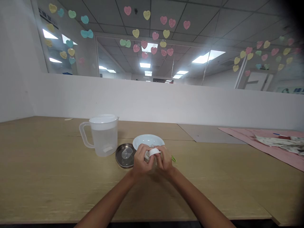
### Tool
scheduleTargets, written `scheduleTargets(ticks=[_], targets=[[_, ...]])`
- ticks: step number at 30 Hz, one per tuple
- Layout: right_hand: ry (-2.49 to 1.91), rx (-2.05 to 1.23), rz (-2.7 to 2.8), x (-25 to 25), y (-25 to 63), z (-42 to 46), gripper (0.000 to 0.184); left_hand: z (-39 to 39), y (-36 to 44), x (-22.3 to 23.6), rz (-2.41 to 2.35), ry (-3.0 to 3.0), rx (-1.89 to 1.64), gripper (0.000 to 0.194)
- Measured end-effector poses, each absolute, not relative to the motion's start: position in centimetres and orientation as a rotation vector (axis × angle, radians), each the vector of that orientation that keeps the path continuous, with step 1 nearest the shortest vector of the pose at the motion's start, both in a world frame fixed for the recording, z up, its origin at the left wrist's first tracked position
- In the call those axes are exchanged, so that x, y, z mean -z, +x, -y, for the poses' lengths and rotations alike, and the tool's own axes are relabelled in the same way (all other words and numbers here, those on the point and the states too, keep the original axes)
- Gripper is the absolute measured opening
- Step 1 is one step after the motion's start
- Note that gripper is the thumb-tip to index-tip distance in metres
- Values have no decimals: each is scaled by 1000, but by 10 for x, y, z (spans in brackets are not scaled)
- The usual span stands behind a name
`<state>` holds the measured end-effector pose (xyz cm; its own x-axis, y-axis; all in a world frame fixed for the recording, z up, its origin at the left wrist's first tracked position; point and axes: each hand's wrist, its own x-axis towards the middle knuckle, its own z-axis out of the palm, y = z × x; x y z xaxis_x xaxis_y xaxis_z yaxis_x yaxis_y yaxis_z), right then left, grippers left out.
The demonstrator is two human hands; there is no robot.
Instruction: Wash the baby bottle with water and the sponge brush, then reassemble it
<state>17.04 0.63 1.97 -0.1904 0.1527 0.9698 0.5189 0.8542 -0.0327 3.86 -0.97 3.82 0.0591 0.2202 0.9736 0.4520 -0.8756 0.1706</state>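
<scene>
My left hand (142, 160) and my right hand (164, 159) are close together above the table, fingers bent in a pinch. Between them they grip a small white object with a curved band (154, 152); its kind is not clear, and the fingers cover part of it. Just behind the hands is a white bowl (148, 138), its near side hidden. To the left of my left hand lies a round metal dish (120, 162) with a small clear plastic cup (127, 153) tipped in it. A bit of something green (174, 158) shows beside my right hand.
A translucent plastic jug (104, 139) with a handle stands left of the metal dish. On the far right, a pink cloth (251, 139) carries patterned fabric (277, 144). A grey sheet (209, 133) lies near the back wall, under a window with heart-shaped notes.
</scene>
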Motion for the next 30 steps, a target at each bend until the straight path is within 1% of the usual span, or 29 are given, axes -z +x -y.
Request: scheduleTargets(ticks=[4, 8, 16, 22, 30], targets=[[-476, 467, 1790, -20, 172, -11, 24, 8, 40, -35, 689, -2127, 1914, 10], [-482, 497, 1774, -20, 169, -9, 23, 9, 41, -34, 702, -2115, 1917, 10], [-547, 428, 1740, -16, 173, -8, 17, 6, 41, -28, 675, -2171, 1915, 8], [-523, 319, 1817, -19, 174, -4, 26, 7, 37, -28, 759, -2275, 1938, 13], [-588, 404, 1724, -10, 168, -7, 21, 6, 40, -25, 609, -2131, 1880, 11]])
